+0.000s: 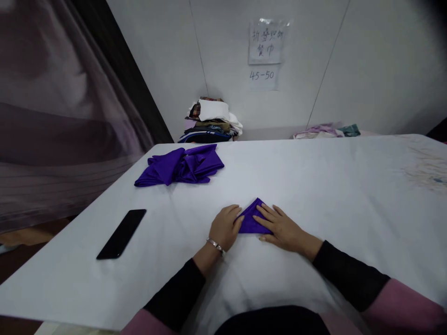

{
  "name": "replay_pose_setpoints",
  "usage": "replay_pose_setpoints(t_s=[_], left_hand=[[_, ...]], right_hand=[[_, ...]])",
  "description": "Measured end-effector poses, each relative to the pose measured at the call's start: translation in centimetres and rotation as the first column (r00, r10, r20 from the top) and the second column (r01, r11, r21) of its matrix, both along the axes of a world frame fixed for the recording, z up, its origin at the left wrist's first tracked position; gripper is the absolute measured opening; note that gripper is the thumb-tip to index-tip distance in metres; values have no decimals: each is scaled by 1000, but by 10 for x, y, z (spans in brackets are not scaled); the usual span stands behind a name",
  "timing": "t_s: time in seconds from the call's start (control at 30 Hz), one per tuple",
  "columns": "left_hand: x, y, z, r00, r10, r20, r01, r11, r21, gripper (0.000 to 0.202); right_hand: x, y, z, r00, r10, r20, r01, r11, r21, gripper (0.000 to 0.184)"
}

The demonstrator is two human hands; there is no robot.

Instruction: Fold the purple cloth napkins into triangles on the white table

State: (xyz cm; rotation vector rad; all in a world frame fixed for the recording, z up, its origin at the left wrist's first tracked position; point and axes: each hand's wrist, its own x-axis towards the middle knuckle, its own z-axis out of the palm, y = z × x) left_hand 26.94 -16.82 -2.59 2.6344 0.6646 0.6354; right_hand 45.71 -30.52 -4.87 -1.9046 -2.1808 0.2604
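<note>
A purple napkin (252,222), folded into a small triangle with its point away from me, lies on the white-covered table (314,186). My left hand (226,226), with a silver bracelet at the wrist, is at the left corner of the napkin. Its fingers curl along the edge and the thumb lies over the cloth, so the corner looks pinched. Palm down and fingers spread, my right hand (281,228) rests on the napkin's right side and covers that corner.
A loose heap of purple cloths (181,165) lies at the back left. Nearer me on the left is a black phone (122,234). Behind the table's far edge are a stack of folded clothes (211,121) and more fabric (323,131). Handwritten paper signs (266,46) hang on the wall.
</note>
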Motion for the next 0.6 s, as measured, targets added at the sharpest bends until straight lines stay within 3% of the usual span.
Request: replay_pose_setpoints(t_s=[0.07,0.17,0.3,0.4,0.47,0.6], left_hand=[[12,-5,-3,997,-71,-23,72,996,44,28],[20,-9,-11,996,-47,-82,50,998,38,28],[20,-8,-15,999,-6,-47,4,999,-42,26],[24,-2,-9,999,29,-30,-33,989,-145,25],[31,3,-2,996,59,-64,-71,977,-203,25],[53,8,6,990,71,-125,-101,963,-248,27]], right_hand=[[0,-1,2,998,-9,-63,8,1000,-6,65],[5,-1,8,962,-46,-270,45,999,-11,62],[23,9,15,767,-221,-602,246,968,-42,52],[37,24,15,631,-306,-713,318,940,-122,45],[42,33,13,613,-331,-717,319,935,-158,39],[42,46,3,652,-321,-687,321,938,-133,30]])
